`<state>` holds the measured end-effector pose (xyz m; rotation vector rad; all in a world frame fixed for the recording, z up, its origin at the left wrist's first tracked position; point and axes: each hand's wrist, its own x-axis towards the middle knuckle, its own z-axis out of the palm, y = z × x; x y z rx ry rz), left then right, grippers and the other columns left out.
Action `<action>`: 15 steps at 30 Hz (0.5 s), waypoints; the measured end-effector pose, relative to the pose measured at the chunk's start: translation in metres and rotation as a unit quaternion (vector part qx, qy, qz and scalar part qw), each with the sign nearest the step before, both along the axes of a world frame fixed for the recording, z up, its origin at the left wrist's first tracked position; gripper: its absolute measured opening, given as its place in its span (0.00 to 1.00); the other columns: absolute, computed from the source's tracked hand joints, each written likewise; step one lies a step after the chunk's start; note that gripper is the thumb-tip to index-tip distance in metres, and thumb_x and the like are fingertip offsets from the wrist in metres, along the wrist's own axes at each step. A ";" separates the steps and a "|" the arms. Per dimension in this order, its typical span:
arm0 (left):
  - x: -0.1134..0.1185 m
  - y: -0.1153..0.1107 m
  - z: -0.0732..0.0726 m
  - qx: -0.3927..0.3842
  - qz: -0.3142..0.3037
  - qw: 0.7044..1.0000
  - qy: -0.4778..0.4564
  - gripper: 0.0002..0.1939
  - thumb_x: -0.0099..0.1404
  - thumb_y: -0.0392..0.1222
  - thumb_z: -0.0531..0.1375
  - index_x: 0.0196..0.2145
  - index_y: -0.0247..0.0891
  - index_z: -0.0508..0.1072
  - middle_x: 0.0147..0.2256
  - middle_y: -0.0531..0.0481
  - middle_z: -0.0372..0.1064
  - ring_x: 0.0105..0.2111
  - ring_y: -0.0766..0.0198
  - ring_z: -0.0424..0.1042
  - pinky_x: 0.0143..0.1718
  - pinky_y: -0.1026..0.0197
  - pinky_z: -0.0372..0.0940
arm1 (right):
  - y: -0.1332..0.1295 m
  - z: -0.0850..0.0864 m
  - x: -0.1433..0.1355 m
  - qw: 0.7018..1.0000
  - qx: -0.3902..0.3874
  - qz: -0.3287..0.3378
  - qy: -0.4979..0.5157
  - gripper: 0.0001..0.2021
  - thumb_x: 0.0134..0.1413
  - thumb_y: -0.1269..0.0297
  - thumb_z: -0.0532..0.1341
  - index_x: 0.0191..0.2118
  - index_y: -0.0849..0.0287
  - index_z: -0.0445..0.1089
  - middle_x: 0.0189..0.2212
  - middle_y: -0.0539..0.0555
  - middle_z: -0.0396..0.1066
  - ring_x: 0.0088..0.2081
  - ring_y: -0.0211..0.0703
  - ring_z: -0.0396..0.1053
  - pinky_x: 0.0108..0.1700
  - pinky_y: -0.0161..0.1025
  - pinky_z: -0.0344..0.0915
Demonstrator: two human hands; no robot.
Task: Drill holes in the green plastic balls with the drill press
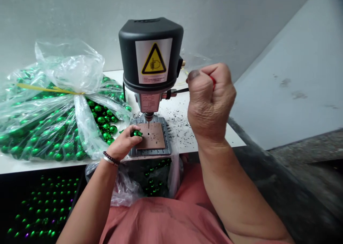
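Between the thumb and fingers of my left hand [123, 141] is a shiny green ball [137, 133]. It is just left of a small hole in the brown board [155, 138] on the drill press base [168, 144]. A thin drill bit [149, 124] points down above that board, apart from the ball. My right hand [210, 101] is closed around the end of the black lever [182, 91] on the right of the drill press [151, 54]. The lever's far end is hidden inside the fist.
A large clear plastic bag [53, 118] of green balls, tied with a yellow strip, fills the left of the white table [184, 129]. Dark shavings lie around the base. An open bag [128, 186] with green balls hangs below the front edge. More green balls [45, 201] show lower left.
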<state>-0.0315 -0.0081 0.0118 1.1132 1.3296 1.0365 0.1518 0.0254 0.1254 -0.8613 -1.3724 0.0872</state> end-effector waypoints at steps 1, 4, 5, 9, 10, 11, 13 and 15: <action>-0.001 0.000 -0.001 0.017 -0.012 0.998 0.051 0.19 0.48 0.38 0.61 0.40 0.36 0.67 0.33 0.53 0.67 0.33 0.67 0.66 0.37 0.63 0.61 | 0.000 0.000 0.000 1.000 -0.001 0.001 0.001 0.09 0.55 0.63 0.52 0.26 0.60 0.60 0.21 0.45 0.59 0.23 0.27 0.55 0.26 0.28 0.56; 0.000 0.001 -0.003 0.050 -0.026 0.988 0.143 0.24 0.52 0.43 0.60 0.47 0.36 0.66 0.37 0.49 0.68 0.36 0.64 0.67 0.39 0.61 0.62 | -0.001 0.000 0.000 1.000 -0.018 0.005 0.001 0.09 0.55 0.63 0.52 0.27 0.60 0.59 0.22 0.45 0.59 0.24 0.26 0.55 0.28 0.28 0.57; 0.002 0.002 -0.003 0.058 -0.019 0.983 0.174 0.25 0.52 0.44 0.60 0.48 0.35 0.66 0.38 0.48 0.69 0.37 0.63 0.68 0.40 0.60 0.62 | -0.001 0.000 0.000 1.000 -0.023 0.007 0.001 0.09 0.55 0.63 0.52 0.27 0.60 0.59 0.22 0.45 0.59 0.24 0.26 0.55 0.28 0.28 0.57; 0.011 0.007 -0.005 0.092 0.012 0.943 0.319 0.27 0.48 0.42 0.63 0.47 0.35 0.67 0.41 0.45 0.70 0.39 0.60 0.69 0.42 0.58 0.63 | -0.002 0.001 0.001 1.000 -0.027 0.011 0.007 0.08 0.54 0.63 0.52 0.26 0.59 0.59 0.21 0.44 0.57 0.23 0.27 0.55 0.28 0.28 0.57; 0.014 0.008 -0.006 0.096 0.013 0.936 0.338 0.26 0.48 0.42 0.63 0.47 0.35 0.68 0.41 0.45 0.70 0.39 0.60 0.69 0.42 0.58 0.63 | -0.002 0.001 0.001 1.000 -0.027 0.012 0.006 0.08 0.54 0.63 0.52 0.26 0.59 0.59 0.20 0.44 0.57 0.23 0.27 0.55 0.27 0.28 0.57; 0.016 0.008 -0.006 0.098 0.016 0.931 0.352 0.25 0.48 0.42 0.63 0.45 0.36 0.68 0.41 0.46 0.70 0.39 0.60 0.69 0.42 0.58 0.63 | -0.003 0.001 0.001 0.999 -0.029 0.014 0.005 0.08 0.54 0.63 0.52 0.26 0.59 0.58 0.20 0.44 0.57 0.23 0.27 0.55 0.27 0.28 0.57; 0.019 0.009 -0.006 0.098 0.022 0.923 0.372 0.22 0.49 0.43 0.63 0.43 0.37 0.70 0.39 0.47 0.71 0.38 0.60 0.69 0.42 0.58 0.63 | -0.003 0.002 0.002 0.999 -0.035 0.020 0.001 0.08 0.54 0.62 0.52 0.26 0.59 0.58 0.20 0.44 0.57 0.23 0.27 0.56 0.28 0.29 0.57; 0.021 0.010 -0.006 0.094 0.025 0.919 0.381 0.21 0.50 0.44 0.63 0.43 0.38 0.70 0.37 0.48 0.72 0.36 0.61 0.70 0.41 0.59 0.63 | -0.004 0.002 0.002 0.999 -0.042 0.026 0.000 0.08 0.54 0.62 0.52 0.27 0.58 0.58 0.20 0.44 0.57 0.23 0.27 0.57 0.28 0.29 0.58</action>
